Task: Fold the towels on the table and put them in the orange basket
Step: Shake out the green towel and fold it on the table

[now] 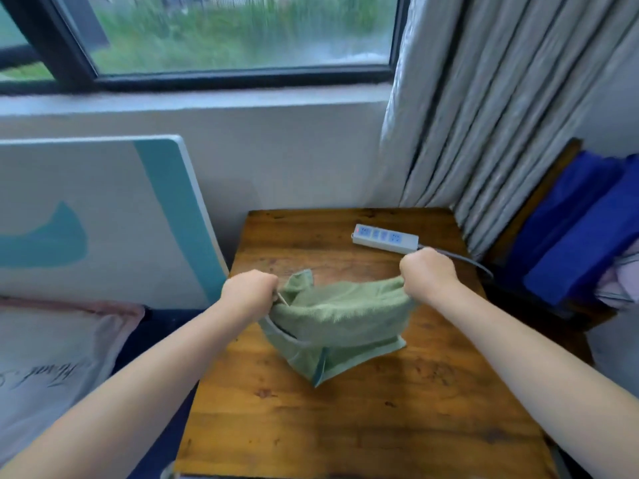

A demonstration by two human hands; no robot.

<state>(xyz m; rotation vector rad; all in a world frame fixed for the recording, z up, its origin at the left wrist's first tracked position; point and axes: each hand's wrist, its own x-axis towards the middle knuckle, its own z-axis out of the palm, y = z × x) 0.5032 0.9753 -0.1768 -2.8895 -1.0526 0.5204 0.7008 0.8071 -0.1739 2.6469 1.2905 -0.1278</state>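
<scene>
mid frame: left hand (249,291) and right hand (427,273), fingers curled tight on opposite top corners of green towel (337,323); towel sags between them, lower folds resting on wooden counter (345,437). power strip (385,237) beyond.

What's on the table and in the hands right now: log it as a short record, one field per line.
surface: wooden table
towel: green towel, held up at two ends, its lower part sagging onto the table
left hand: grips the towel's left end
right hand: grips the towel's right end
other item: white power strip at the table's far side, its cable running off to the right
basket: no orange basket in view
fold state: towel bunched, not yet a neat fold
</scene>
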